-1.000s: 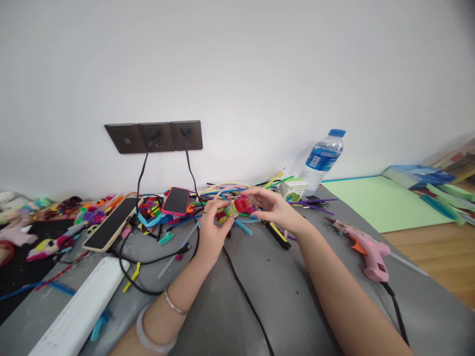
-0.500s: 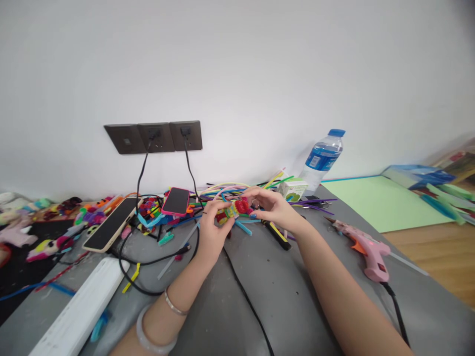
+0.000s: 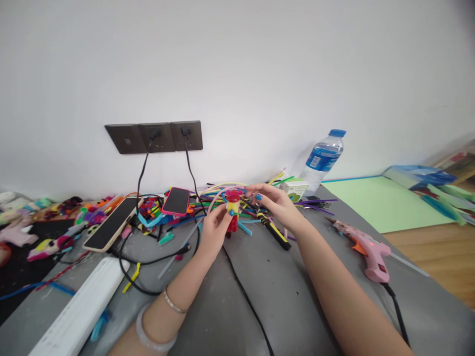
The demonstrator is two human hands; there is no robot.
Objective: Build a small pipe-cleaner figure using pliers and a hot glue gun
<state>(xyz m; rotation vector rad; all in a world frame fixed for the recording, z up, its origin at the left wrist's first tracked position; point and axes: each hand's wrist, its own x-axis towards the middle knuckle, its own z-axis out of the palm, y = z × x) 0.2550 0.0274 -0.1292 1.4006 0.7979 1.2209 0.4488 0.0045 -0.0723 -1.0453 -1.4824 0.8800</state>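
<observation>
Between thumb and fingers of my left hand [image 3: 217, 225] is a small pipe-cleaner figure [image 3: 233, 197], upright, with a red top, a yellow middle and red below. My right hand [image 3: 272, 201] hovers just right of the figure's top, fingers apart and slightly curled, blue nails showing. Nothing shows between those fingers, and I cannot tell whether a fingertip brushes the figure. Behind both hands lies a heap of coloured pipe cleaners [image 3: 218, 190]. A yellow-and-black utility knife [image 3: 276, 232] lies below my right hand.
A pink glue gun [image 3: 371, 249] with a black cord rests at the right. Toward the back stand a water bottle [image 3: 322, 160] and a small box [image 3: 293, 188]. Left are two phones [image 3: 111, 225], a white power strip [image 3: 81, 309], black cables [image 3: 245, 291] and pipe-cleaner pieces.
The figure has turned from lying sideways between both hands to upright in my left hand. My right hand has let go and moved slightly right, its fingers opening.
</observation>
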